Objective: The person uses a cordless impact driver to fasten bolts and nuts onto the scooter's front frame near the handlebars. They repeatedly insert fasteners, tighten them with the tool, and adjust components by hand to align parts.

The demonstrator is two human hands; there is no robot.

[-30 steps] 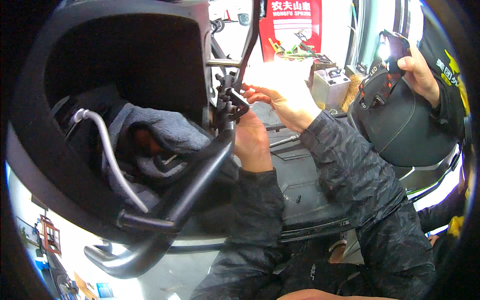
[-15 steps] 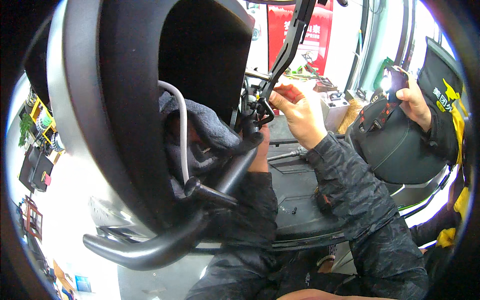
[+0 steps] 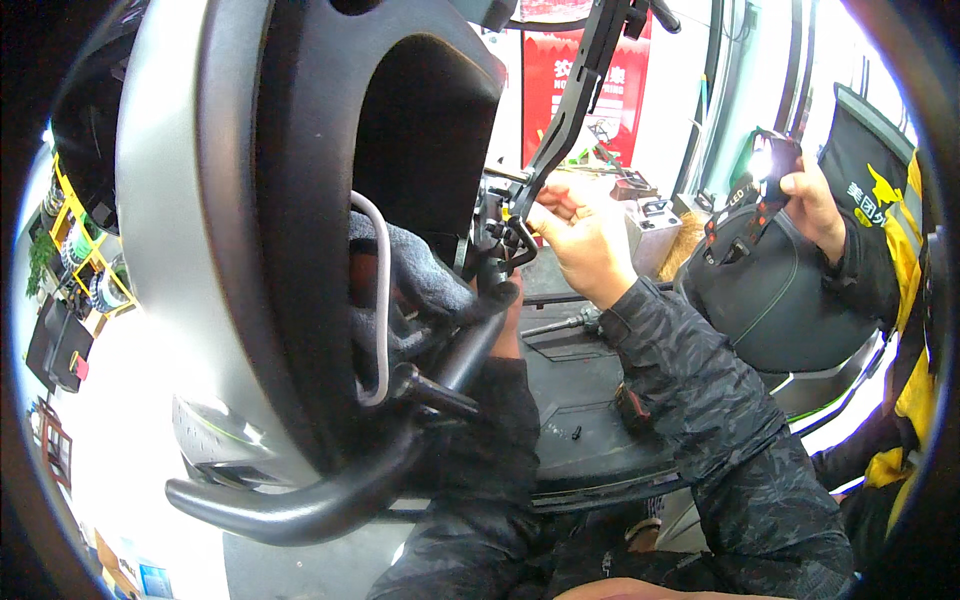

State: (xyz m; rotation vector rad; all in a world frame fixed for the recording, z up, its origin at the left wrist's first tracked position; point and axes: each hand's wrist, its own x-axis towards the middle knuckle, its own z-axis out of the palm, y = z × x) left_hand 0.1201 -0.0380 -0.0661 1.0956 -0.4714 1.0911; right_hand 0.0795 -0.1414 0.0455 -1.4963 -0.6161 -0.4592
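Ok so the black bracket [image 3: 572, 112] is up by the scooter's dark front panel [image 3: 305, 200], its long arm slanting from upper R down to lower L, ending in a cluster of small metal joints [image 3: 496, 222]. Main thing imo is the spacing: the low end of the bracket sits just L of the right hand [image 3: 588, 240], basically at the fingertips, so that's the nearer hand afaict.

Grip on that side: fingers curled in, thumb stretched toward the joints, only a small gap if any. Can't tell if it's pinching smth, the tips are washed out + partly behind the metal. Left hand [image 3: 512, 328] is lower, mostly hidden behind the thick black tube [image 3: 470, 362], so no idea how far open its grip is or what's in it.

FYI there's a rod-like tool [image 3: 560, 323] on the floorboard [image 3: 565, 385] below, plus a tiny dark bolt-ish bit [image 3: 577, 433] nearer the wearer. Off to the R, a co-worker's hand [image 3: 815, 205] has a lit lamp [image 3: 772, 160] over the black seat [image 3: 790, 310].
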